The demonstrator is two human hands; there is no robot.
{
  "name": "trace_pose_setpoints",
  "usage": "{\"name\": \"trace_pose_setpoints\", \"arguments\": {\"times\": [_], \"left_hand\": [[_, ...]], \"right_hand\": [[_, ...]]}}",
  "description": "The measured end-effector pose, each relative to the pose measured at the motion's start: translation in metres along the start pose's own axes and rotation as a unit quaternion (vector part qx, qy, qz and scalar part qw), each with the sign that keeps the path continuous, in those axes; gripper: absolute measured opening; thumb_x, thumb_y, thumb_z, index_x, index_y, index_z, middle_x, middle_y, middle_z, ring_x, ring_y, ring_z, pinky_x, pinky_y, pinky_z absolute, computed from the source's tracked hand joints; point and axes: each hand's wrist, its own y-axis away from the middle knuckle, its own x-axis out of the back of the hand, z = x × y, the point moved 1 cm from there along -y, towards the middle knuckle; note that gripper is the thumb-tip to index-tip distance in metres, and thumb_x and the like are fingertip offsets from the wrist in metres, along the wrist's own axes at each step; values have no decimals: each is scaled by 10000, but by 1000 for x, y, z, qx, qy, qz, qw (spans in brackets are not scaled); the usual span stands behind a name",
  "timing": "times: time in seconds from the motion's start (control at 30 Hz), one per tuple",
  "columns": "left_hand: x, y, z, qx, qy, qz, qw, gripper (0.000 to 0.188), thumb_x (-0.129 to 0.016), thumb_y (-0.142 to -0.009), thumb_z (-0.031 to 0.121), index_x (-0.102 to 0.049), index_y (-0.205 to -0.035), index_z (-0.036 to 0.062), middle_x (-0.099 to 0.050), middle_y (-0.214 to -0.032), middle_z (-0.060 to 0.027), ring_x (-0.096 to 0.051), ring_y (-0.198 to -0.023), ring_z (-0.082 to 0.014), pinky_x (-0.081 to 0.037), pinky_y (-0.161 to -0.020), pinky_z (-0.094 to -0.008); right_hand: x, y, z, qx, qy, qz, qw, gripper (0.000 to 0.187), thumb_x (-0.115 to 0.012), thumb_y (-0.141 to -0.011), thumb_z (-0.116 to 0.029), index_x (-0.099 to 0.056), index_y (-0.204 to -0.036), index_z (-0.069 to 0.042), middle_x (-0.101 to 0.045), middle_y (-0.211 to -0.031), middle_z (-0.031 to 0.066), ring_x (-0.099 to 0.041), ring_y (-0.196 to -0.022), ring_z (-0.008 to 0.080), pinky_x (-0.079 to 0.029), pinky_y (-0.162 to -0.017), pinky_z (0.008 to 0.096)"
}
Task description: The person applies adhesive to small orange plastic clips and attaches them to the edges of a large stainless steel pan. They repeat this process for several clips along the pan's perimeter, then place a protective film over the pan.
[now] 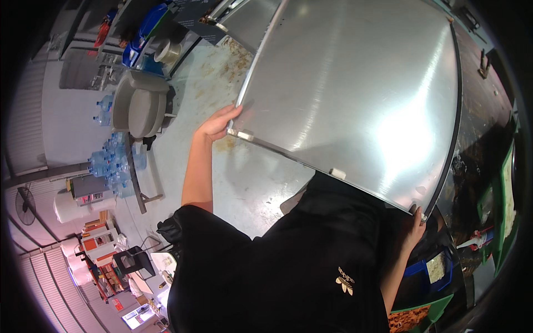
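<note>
Panel (pixel 344 83), metal: far end cut off, underside hidden; left hand (pixel 216 124) pinches its left edge, right hand (pixel 412 232) pinches its near right corner

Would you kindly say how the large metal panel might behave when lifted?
The metal panel is probably stiff, as its face shows no creases. Its smooth, shiny surface may be slippery. It could tip away, since most of it extends beyond the left hand and right hand at its near corners.
</note>
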Motion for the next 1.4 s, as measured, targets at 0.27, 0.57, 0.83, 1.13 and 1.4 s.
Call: {"name": "trace_pose_setpoints", "arguments": {"times": [0.27,0.57,0.83,1.13,1.4], "left_hand": [[-7,5,-9,-42,-42,39,997,501,-668,-1028,306,-553,-1405,-1,-641,-1275,-48,-581,-1176,-124,-502,-970,-307],[-32,-17,3,-8,-22,136,990,800,-554,-1022,607,-533,-1424,-84,-620,-1359,-159,-607,-1187,-230,-503,-1001,-359],[-43,-12,-2,-57,-30,182,981,673,-545,-1039,579,-629,-1290,-40,-678,-1084,-72,-634,-886,-150,-537,-736,-302],[-79,16,-15,-86,13,153,984,738,-504,-1049,595,-594,-1309,-90,-679,-1179,-136,-669,-997,-191,-566,-839,-334],[-96,49,-33,-88,48,149,984,704,-503,-1057,575,-591,-1294,-82,-678,-1145,-124,-660,-979,-176,-561,-826,-329]], "right_hand": [[-8,1,3,5,31,62,998,404,-648,-1030,-418,-544,-735,-161,-405,-608,-105,-332,-487,21,-204,-455,251],[-23,-2,11,26,-222,1,975,331,-682,-1019,-307,-595,-1172,-26,-624,-889,21,-594,-675,114,-513,-616,283],[-30,10,-66,129,-235,-5,963,230,-637,-1027,-216,-602,-1146,-23,-653,-851,28,-604,-638,108,-494,-553,275],[-13,-10,-100,165,-229,-6,960,264,-606,-1038,-226,-570,-1209,-29,-686,-900,42,-644,-641,112,-526,-533,273],[8,-22,-104,181,-272,13,945,251,-603,-1041,-183,-583,-1257,-57,-695,-1022,35,-670,-836,113,-530,-685,271]]}}
